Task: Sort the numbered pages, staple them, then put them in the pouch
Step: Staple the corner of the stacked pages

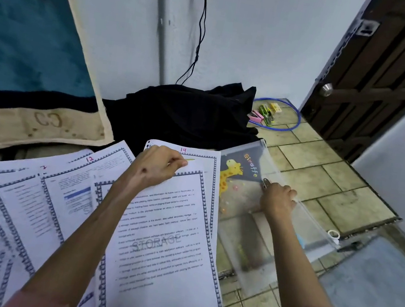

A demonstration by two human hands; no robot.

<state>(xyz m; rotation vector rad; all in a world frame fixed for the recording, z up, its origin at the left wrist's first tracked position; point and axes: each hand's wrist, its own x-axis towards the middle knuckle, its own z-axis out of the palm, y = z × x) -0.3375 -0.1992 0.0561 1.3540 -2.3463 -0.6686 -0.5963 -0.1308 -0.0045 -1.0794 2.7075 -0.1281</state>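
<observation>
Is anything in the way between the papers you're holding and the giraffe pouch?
Nothing visible is. The left hand pinches the top of the STORAGE page, right beside the giraffe pouch. The right hand grips the pouch's zipper edge. Whether the pouch is open, I cannot tell.

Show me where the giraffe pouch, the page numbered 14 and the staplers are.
giraffe pouch (286,234): head view, on its clear plastic front.
page numbered 14 (209,163): head view, on its top right corner.
staplers (262,113): head view, far floor, on the green one.
</observation>
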